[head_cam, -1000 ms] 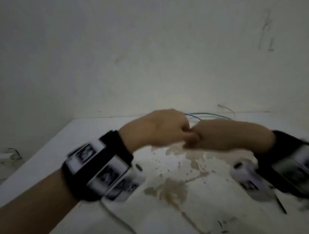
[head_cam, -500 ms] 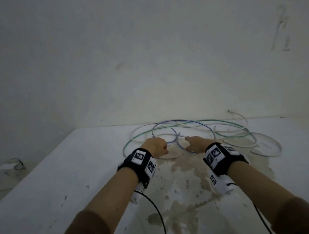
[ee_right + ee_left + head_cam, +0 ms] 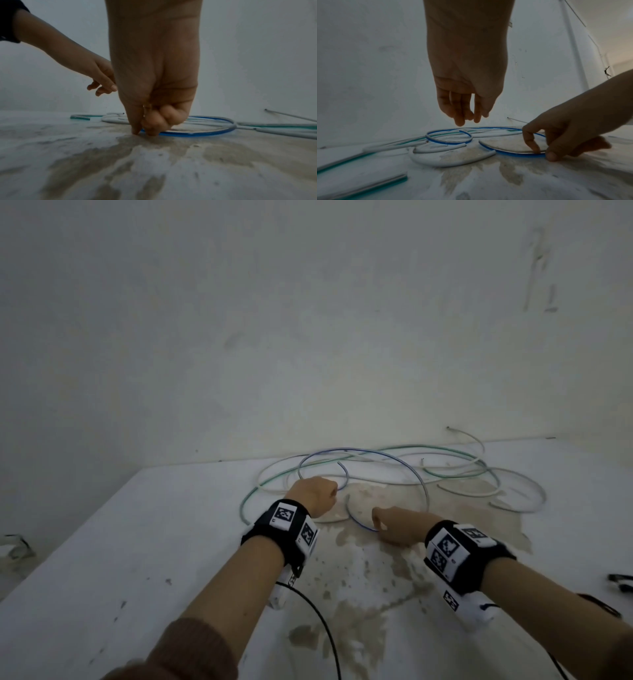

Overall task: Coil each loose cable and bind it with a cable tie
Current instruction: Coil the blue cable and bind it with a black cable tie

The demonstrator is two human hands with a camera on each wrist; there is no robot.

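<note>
1. The table (image 3: 137, 542) carries the tangled cables at 12 o'clock from both wrists.
2. The blue cable (image 3: 424, 491) arcs from 1 o'clock round to the near centre.
3. The right hand (image 3: 399, 525) is nearer, pinching its near end against the table.
4. The left hand (image 3: 313, 494) hovers at 11 o'clock, fingers relaxed, holding nothing.

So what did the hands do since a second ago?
They were bunched together up in the air; now they are apart, down at the table. The right hand pinches the blue cable; the left hand hovers above it, holding nothing. Since half a second ago the cables lie much the same.
</note>
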